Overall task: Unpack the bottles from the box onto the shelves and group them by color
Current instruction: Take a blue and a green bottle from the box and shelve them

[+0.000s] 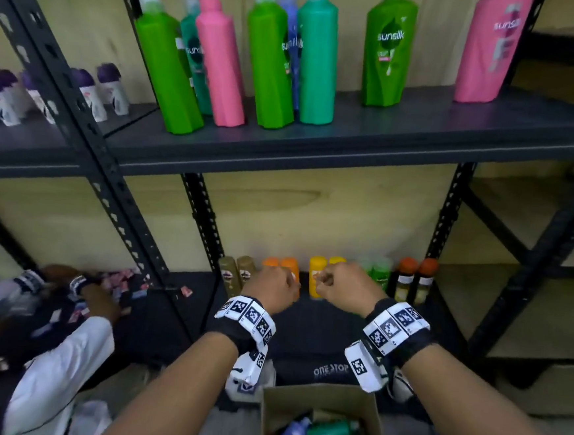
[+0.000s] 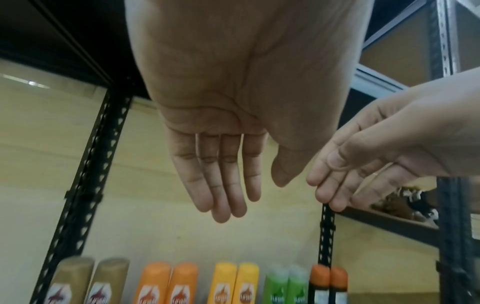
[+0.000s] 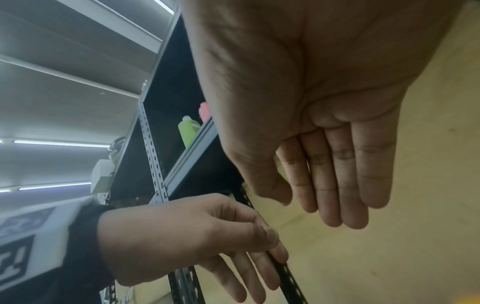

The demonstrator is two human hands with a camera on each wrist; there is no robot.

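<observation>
Hovering flat-fingered, both empty, left hand (image 1: 270, 289) and right hand (image 1: 344, 287) (over glossy plastic bottles (image 2: 168, 283)).

Black metal racking (image 1: 89, 140), pale plywood back wall (image 1: 279, 213), ceiling strip lights (image 3: 59, 143)

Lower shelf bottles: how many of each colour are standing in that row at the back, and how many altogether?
tan bottles: 2
orange bottles: 2
yellow bottles: 2
green bottles: 2
dark bottles with orange caps: 2
Total: 10
</observation>
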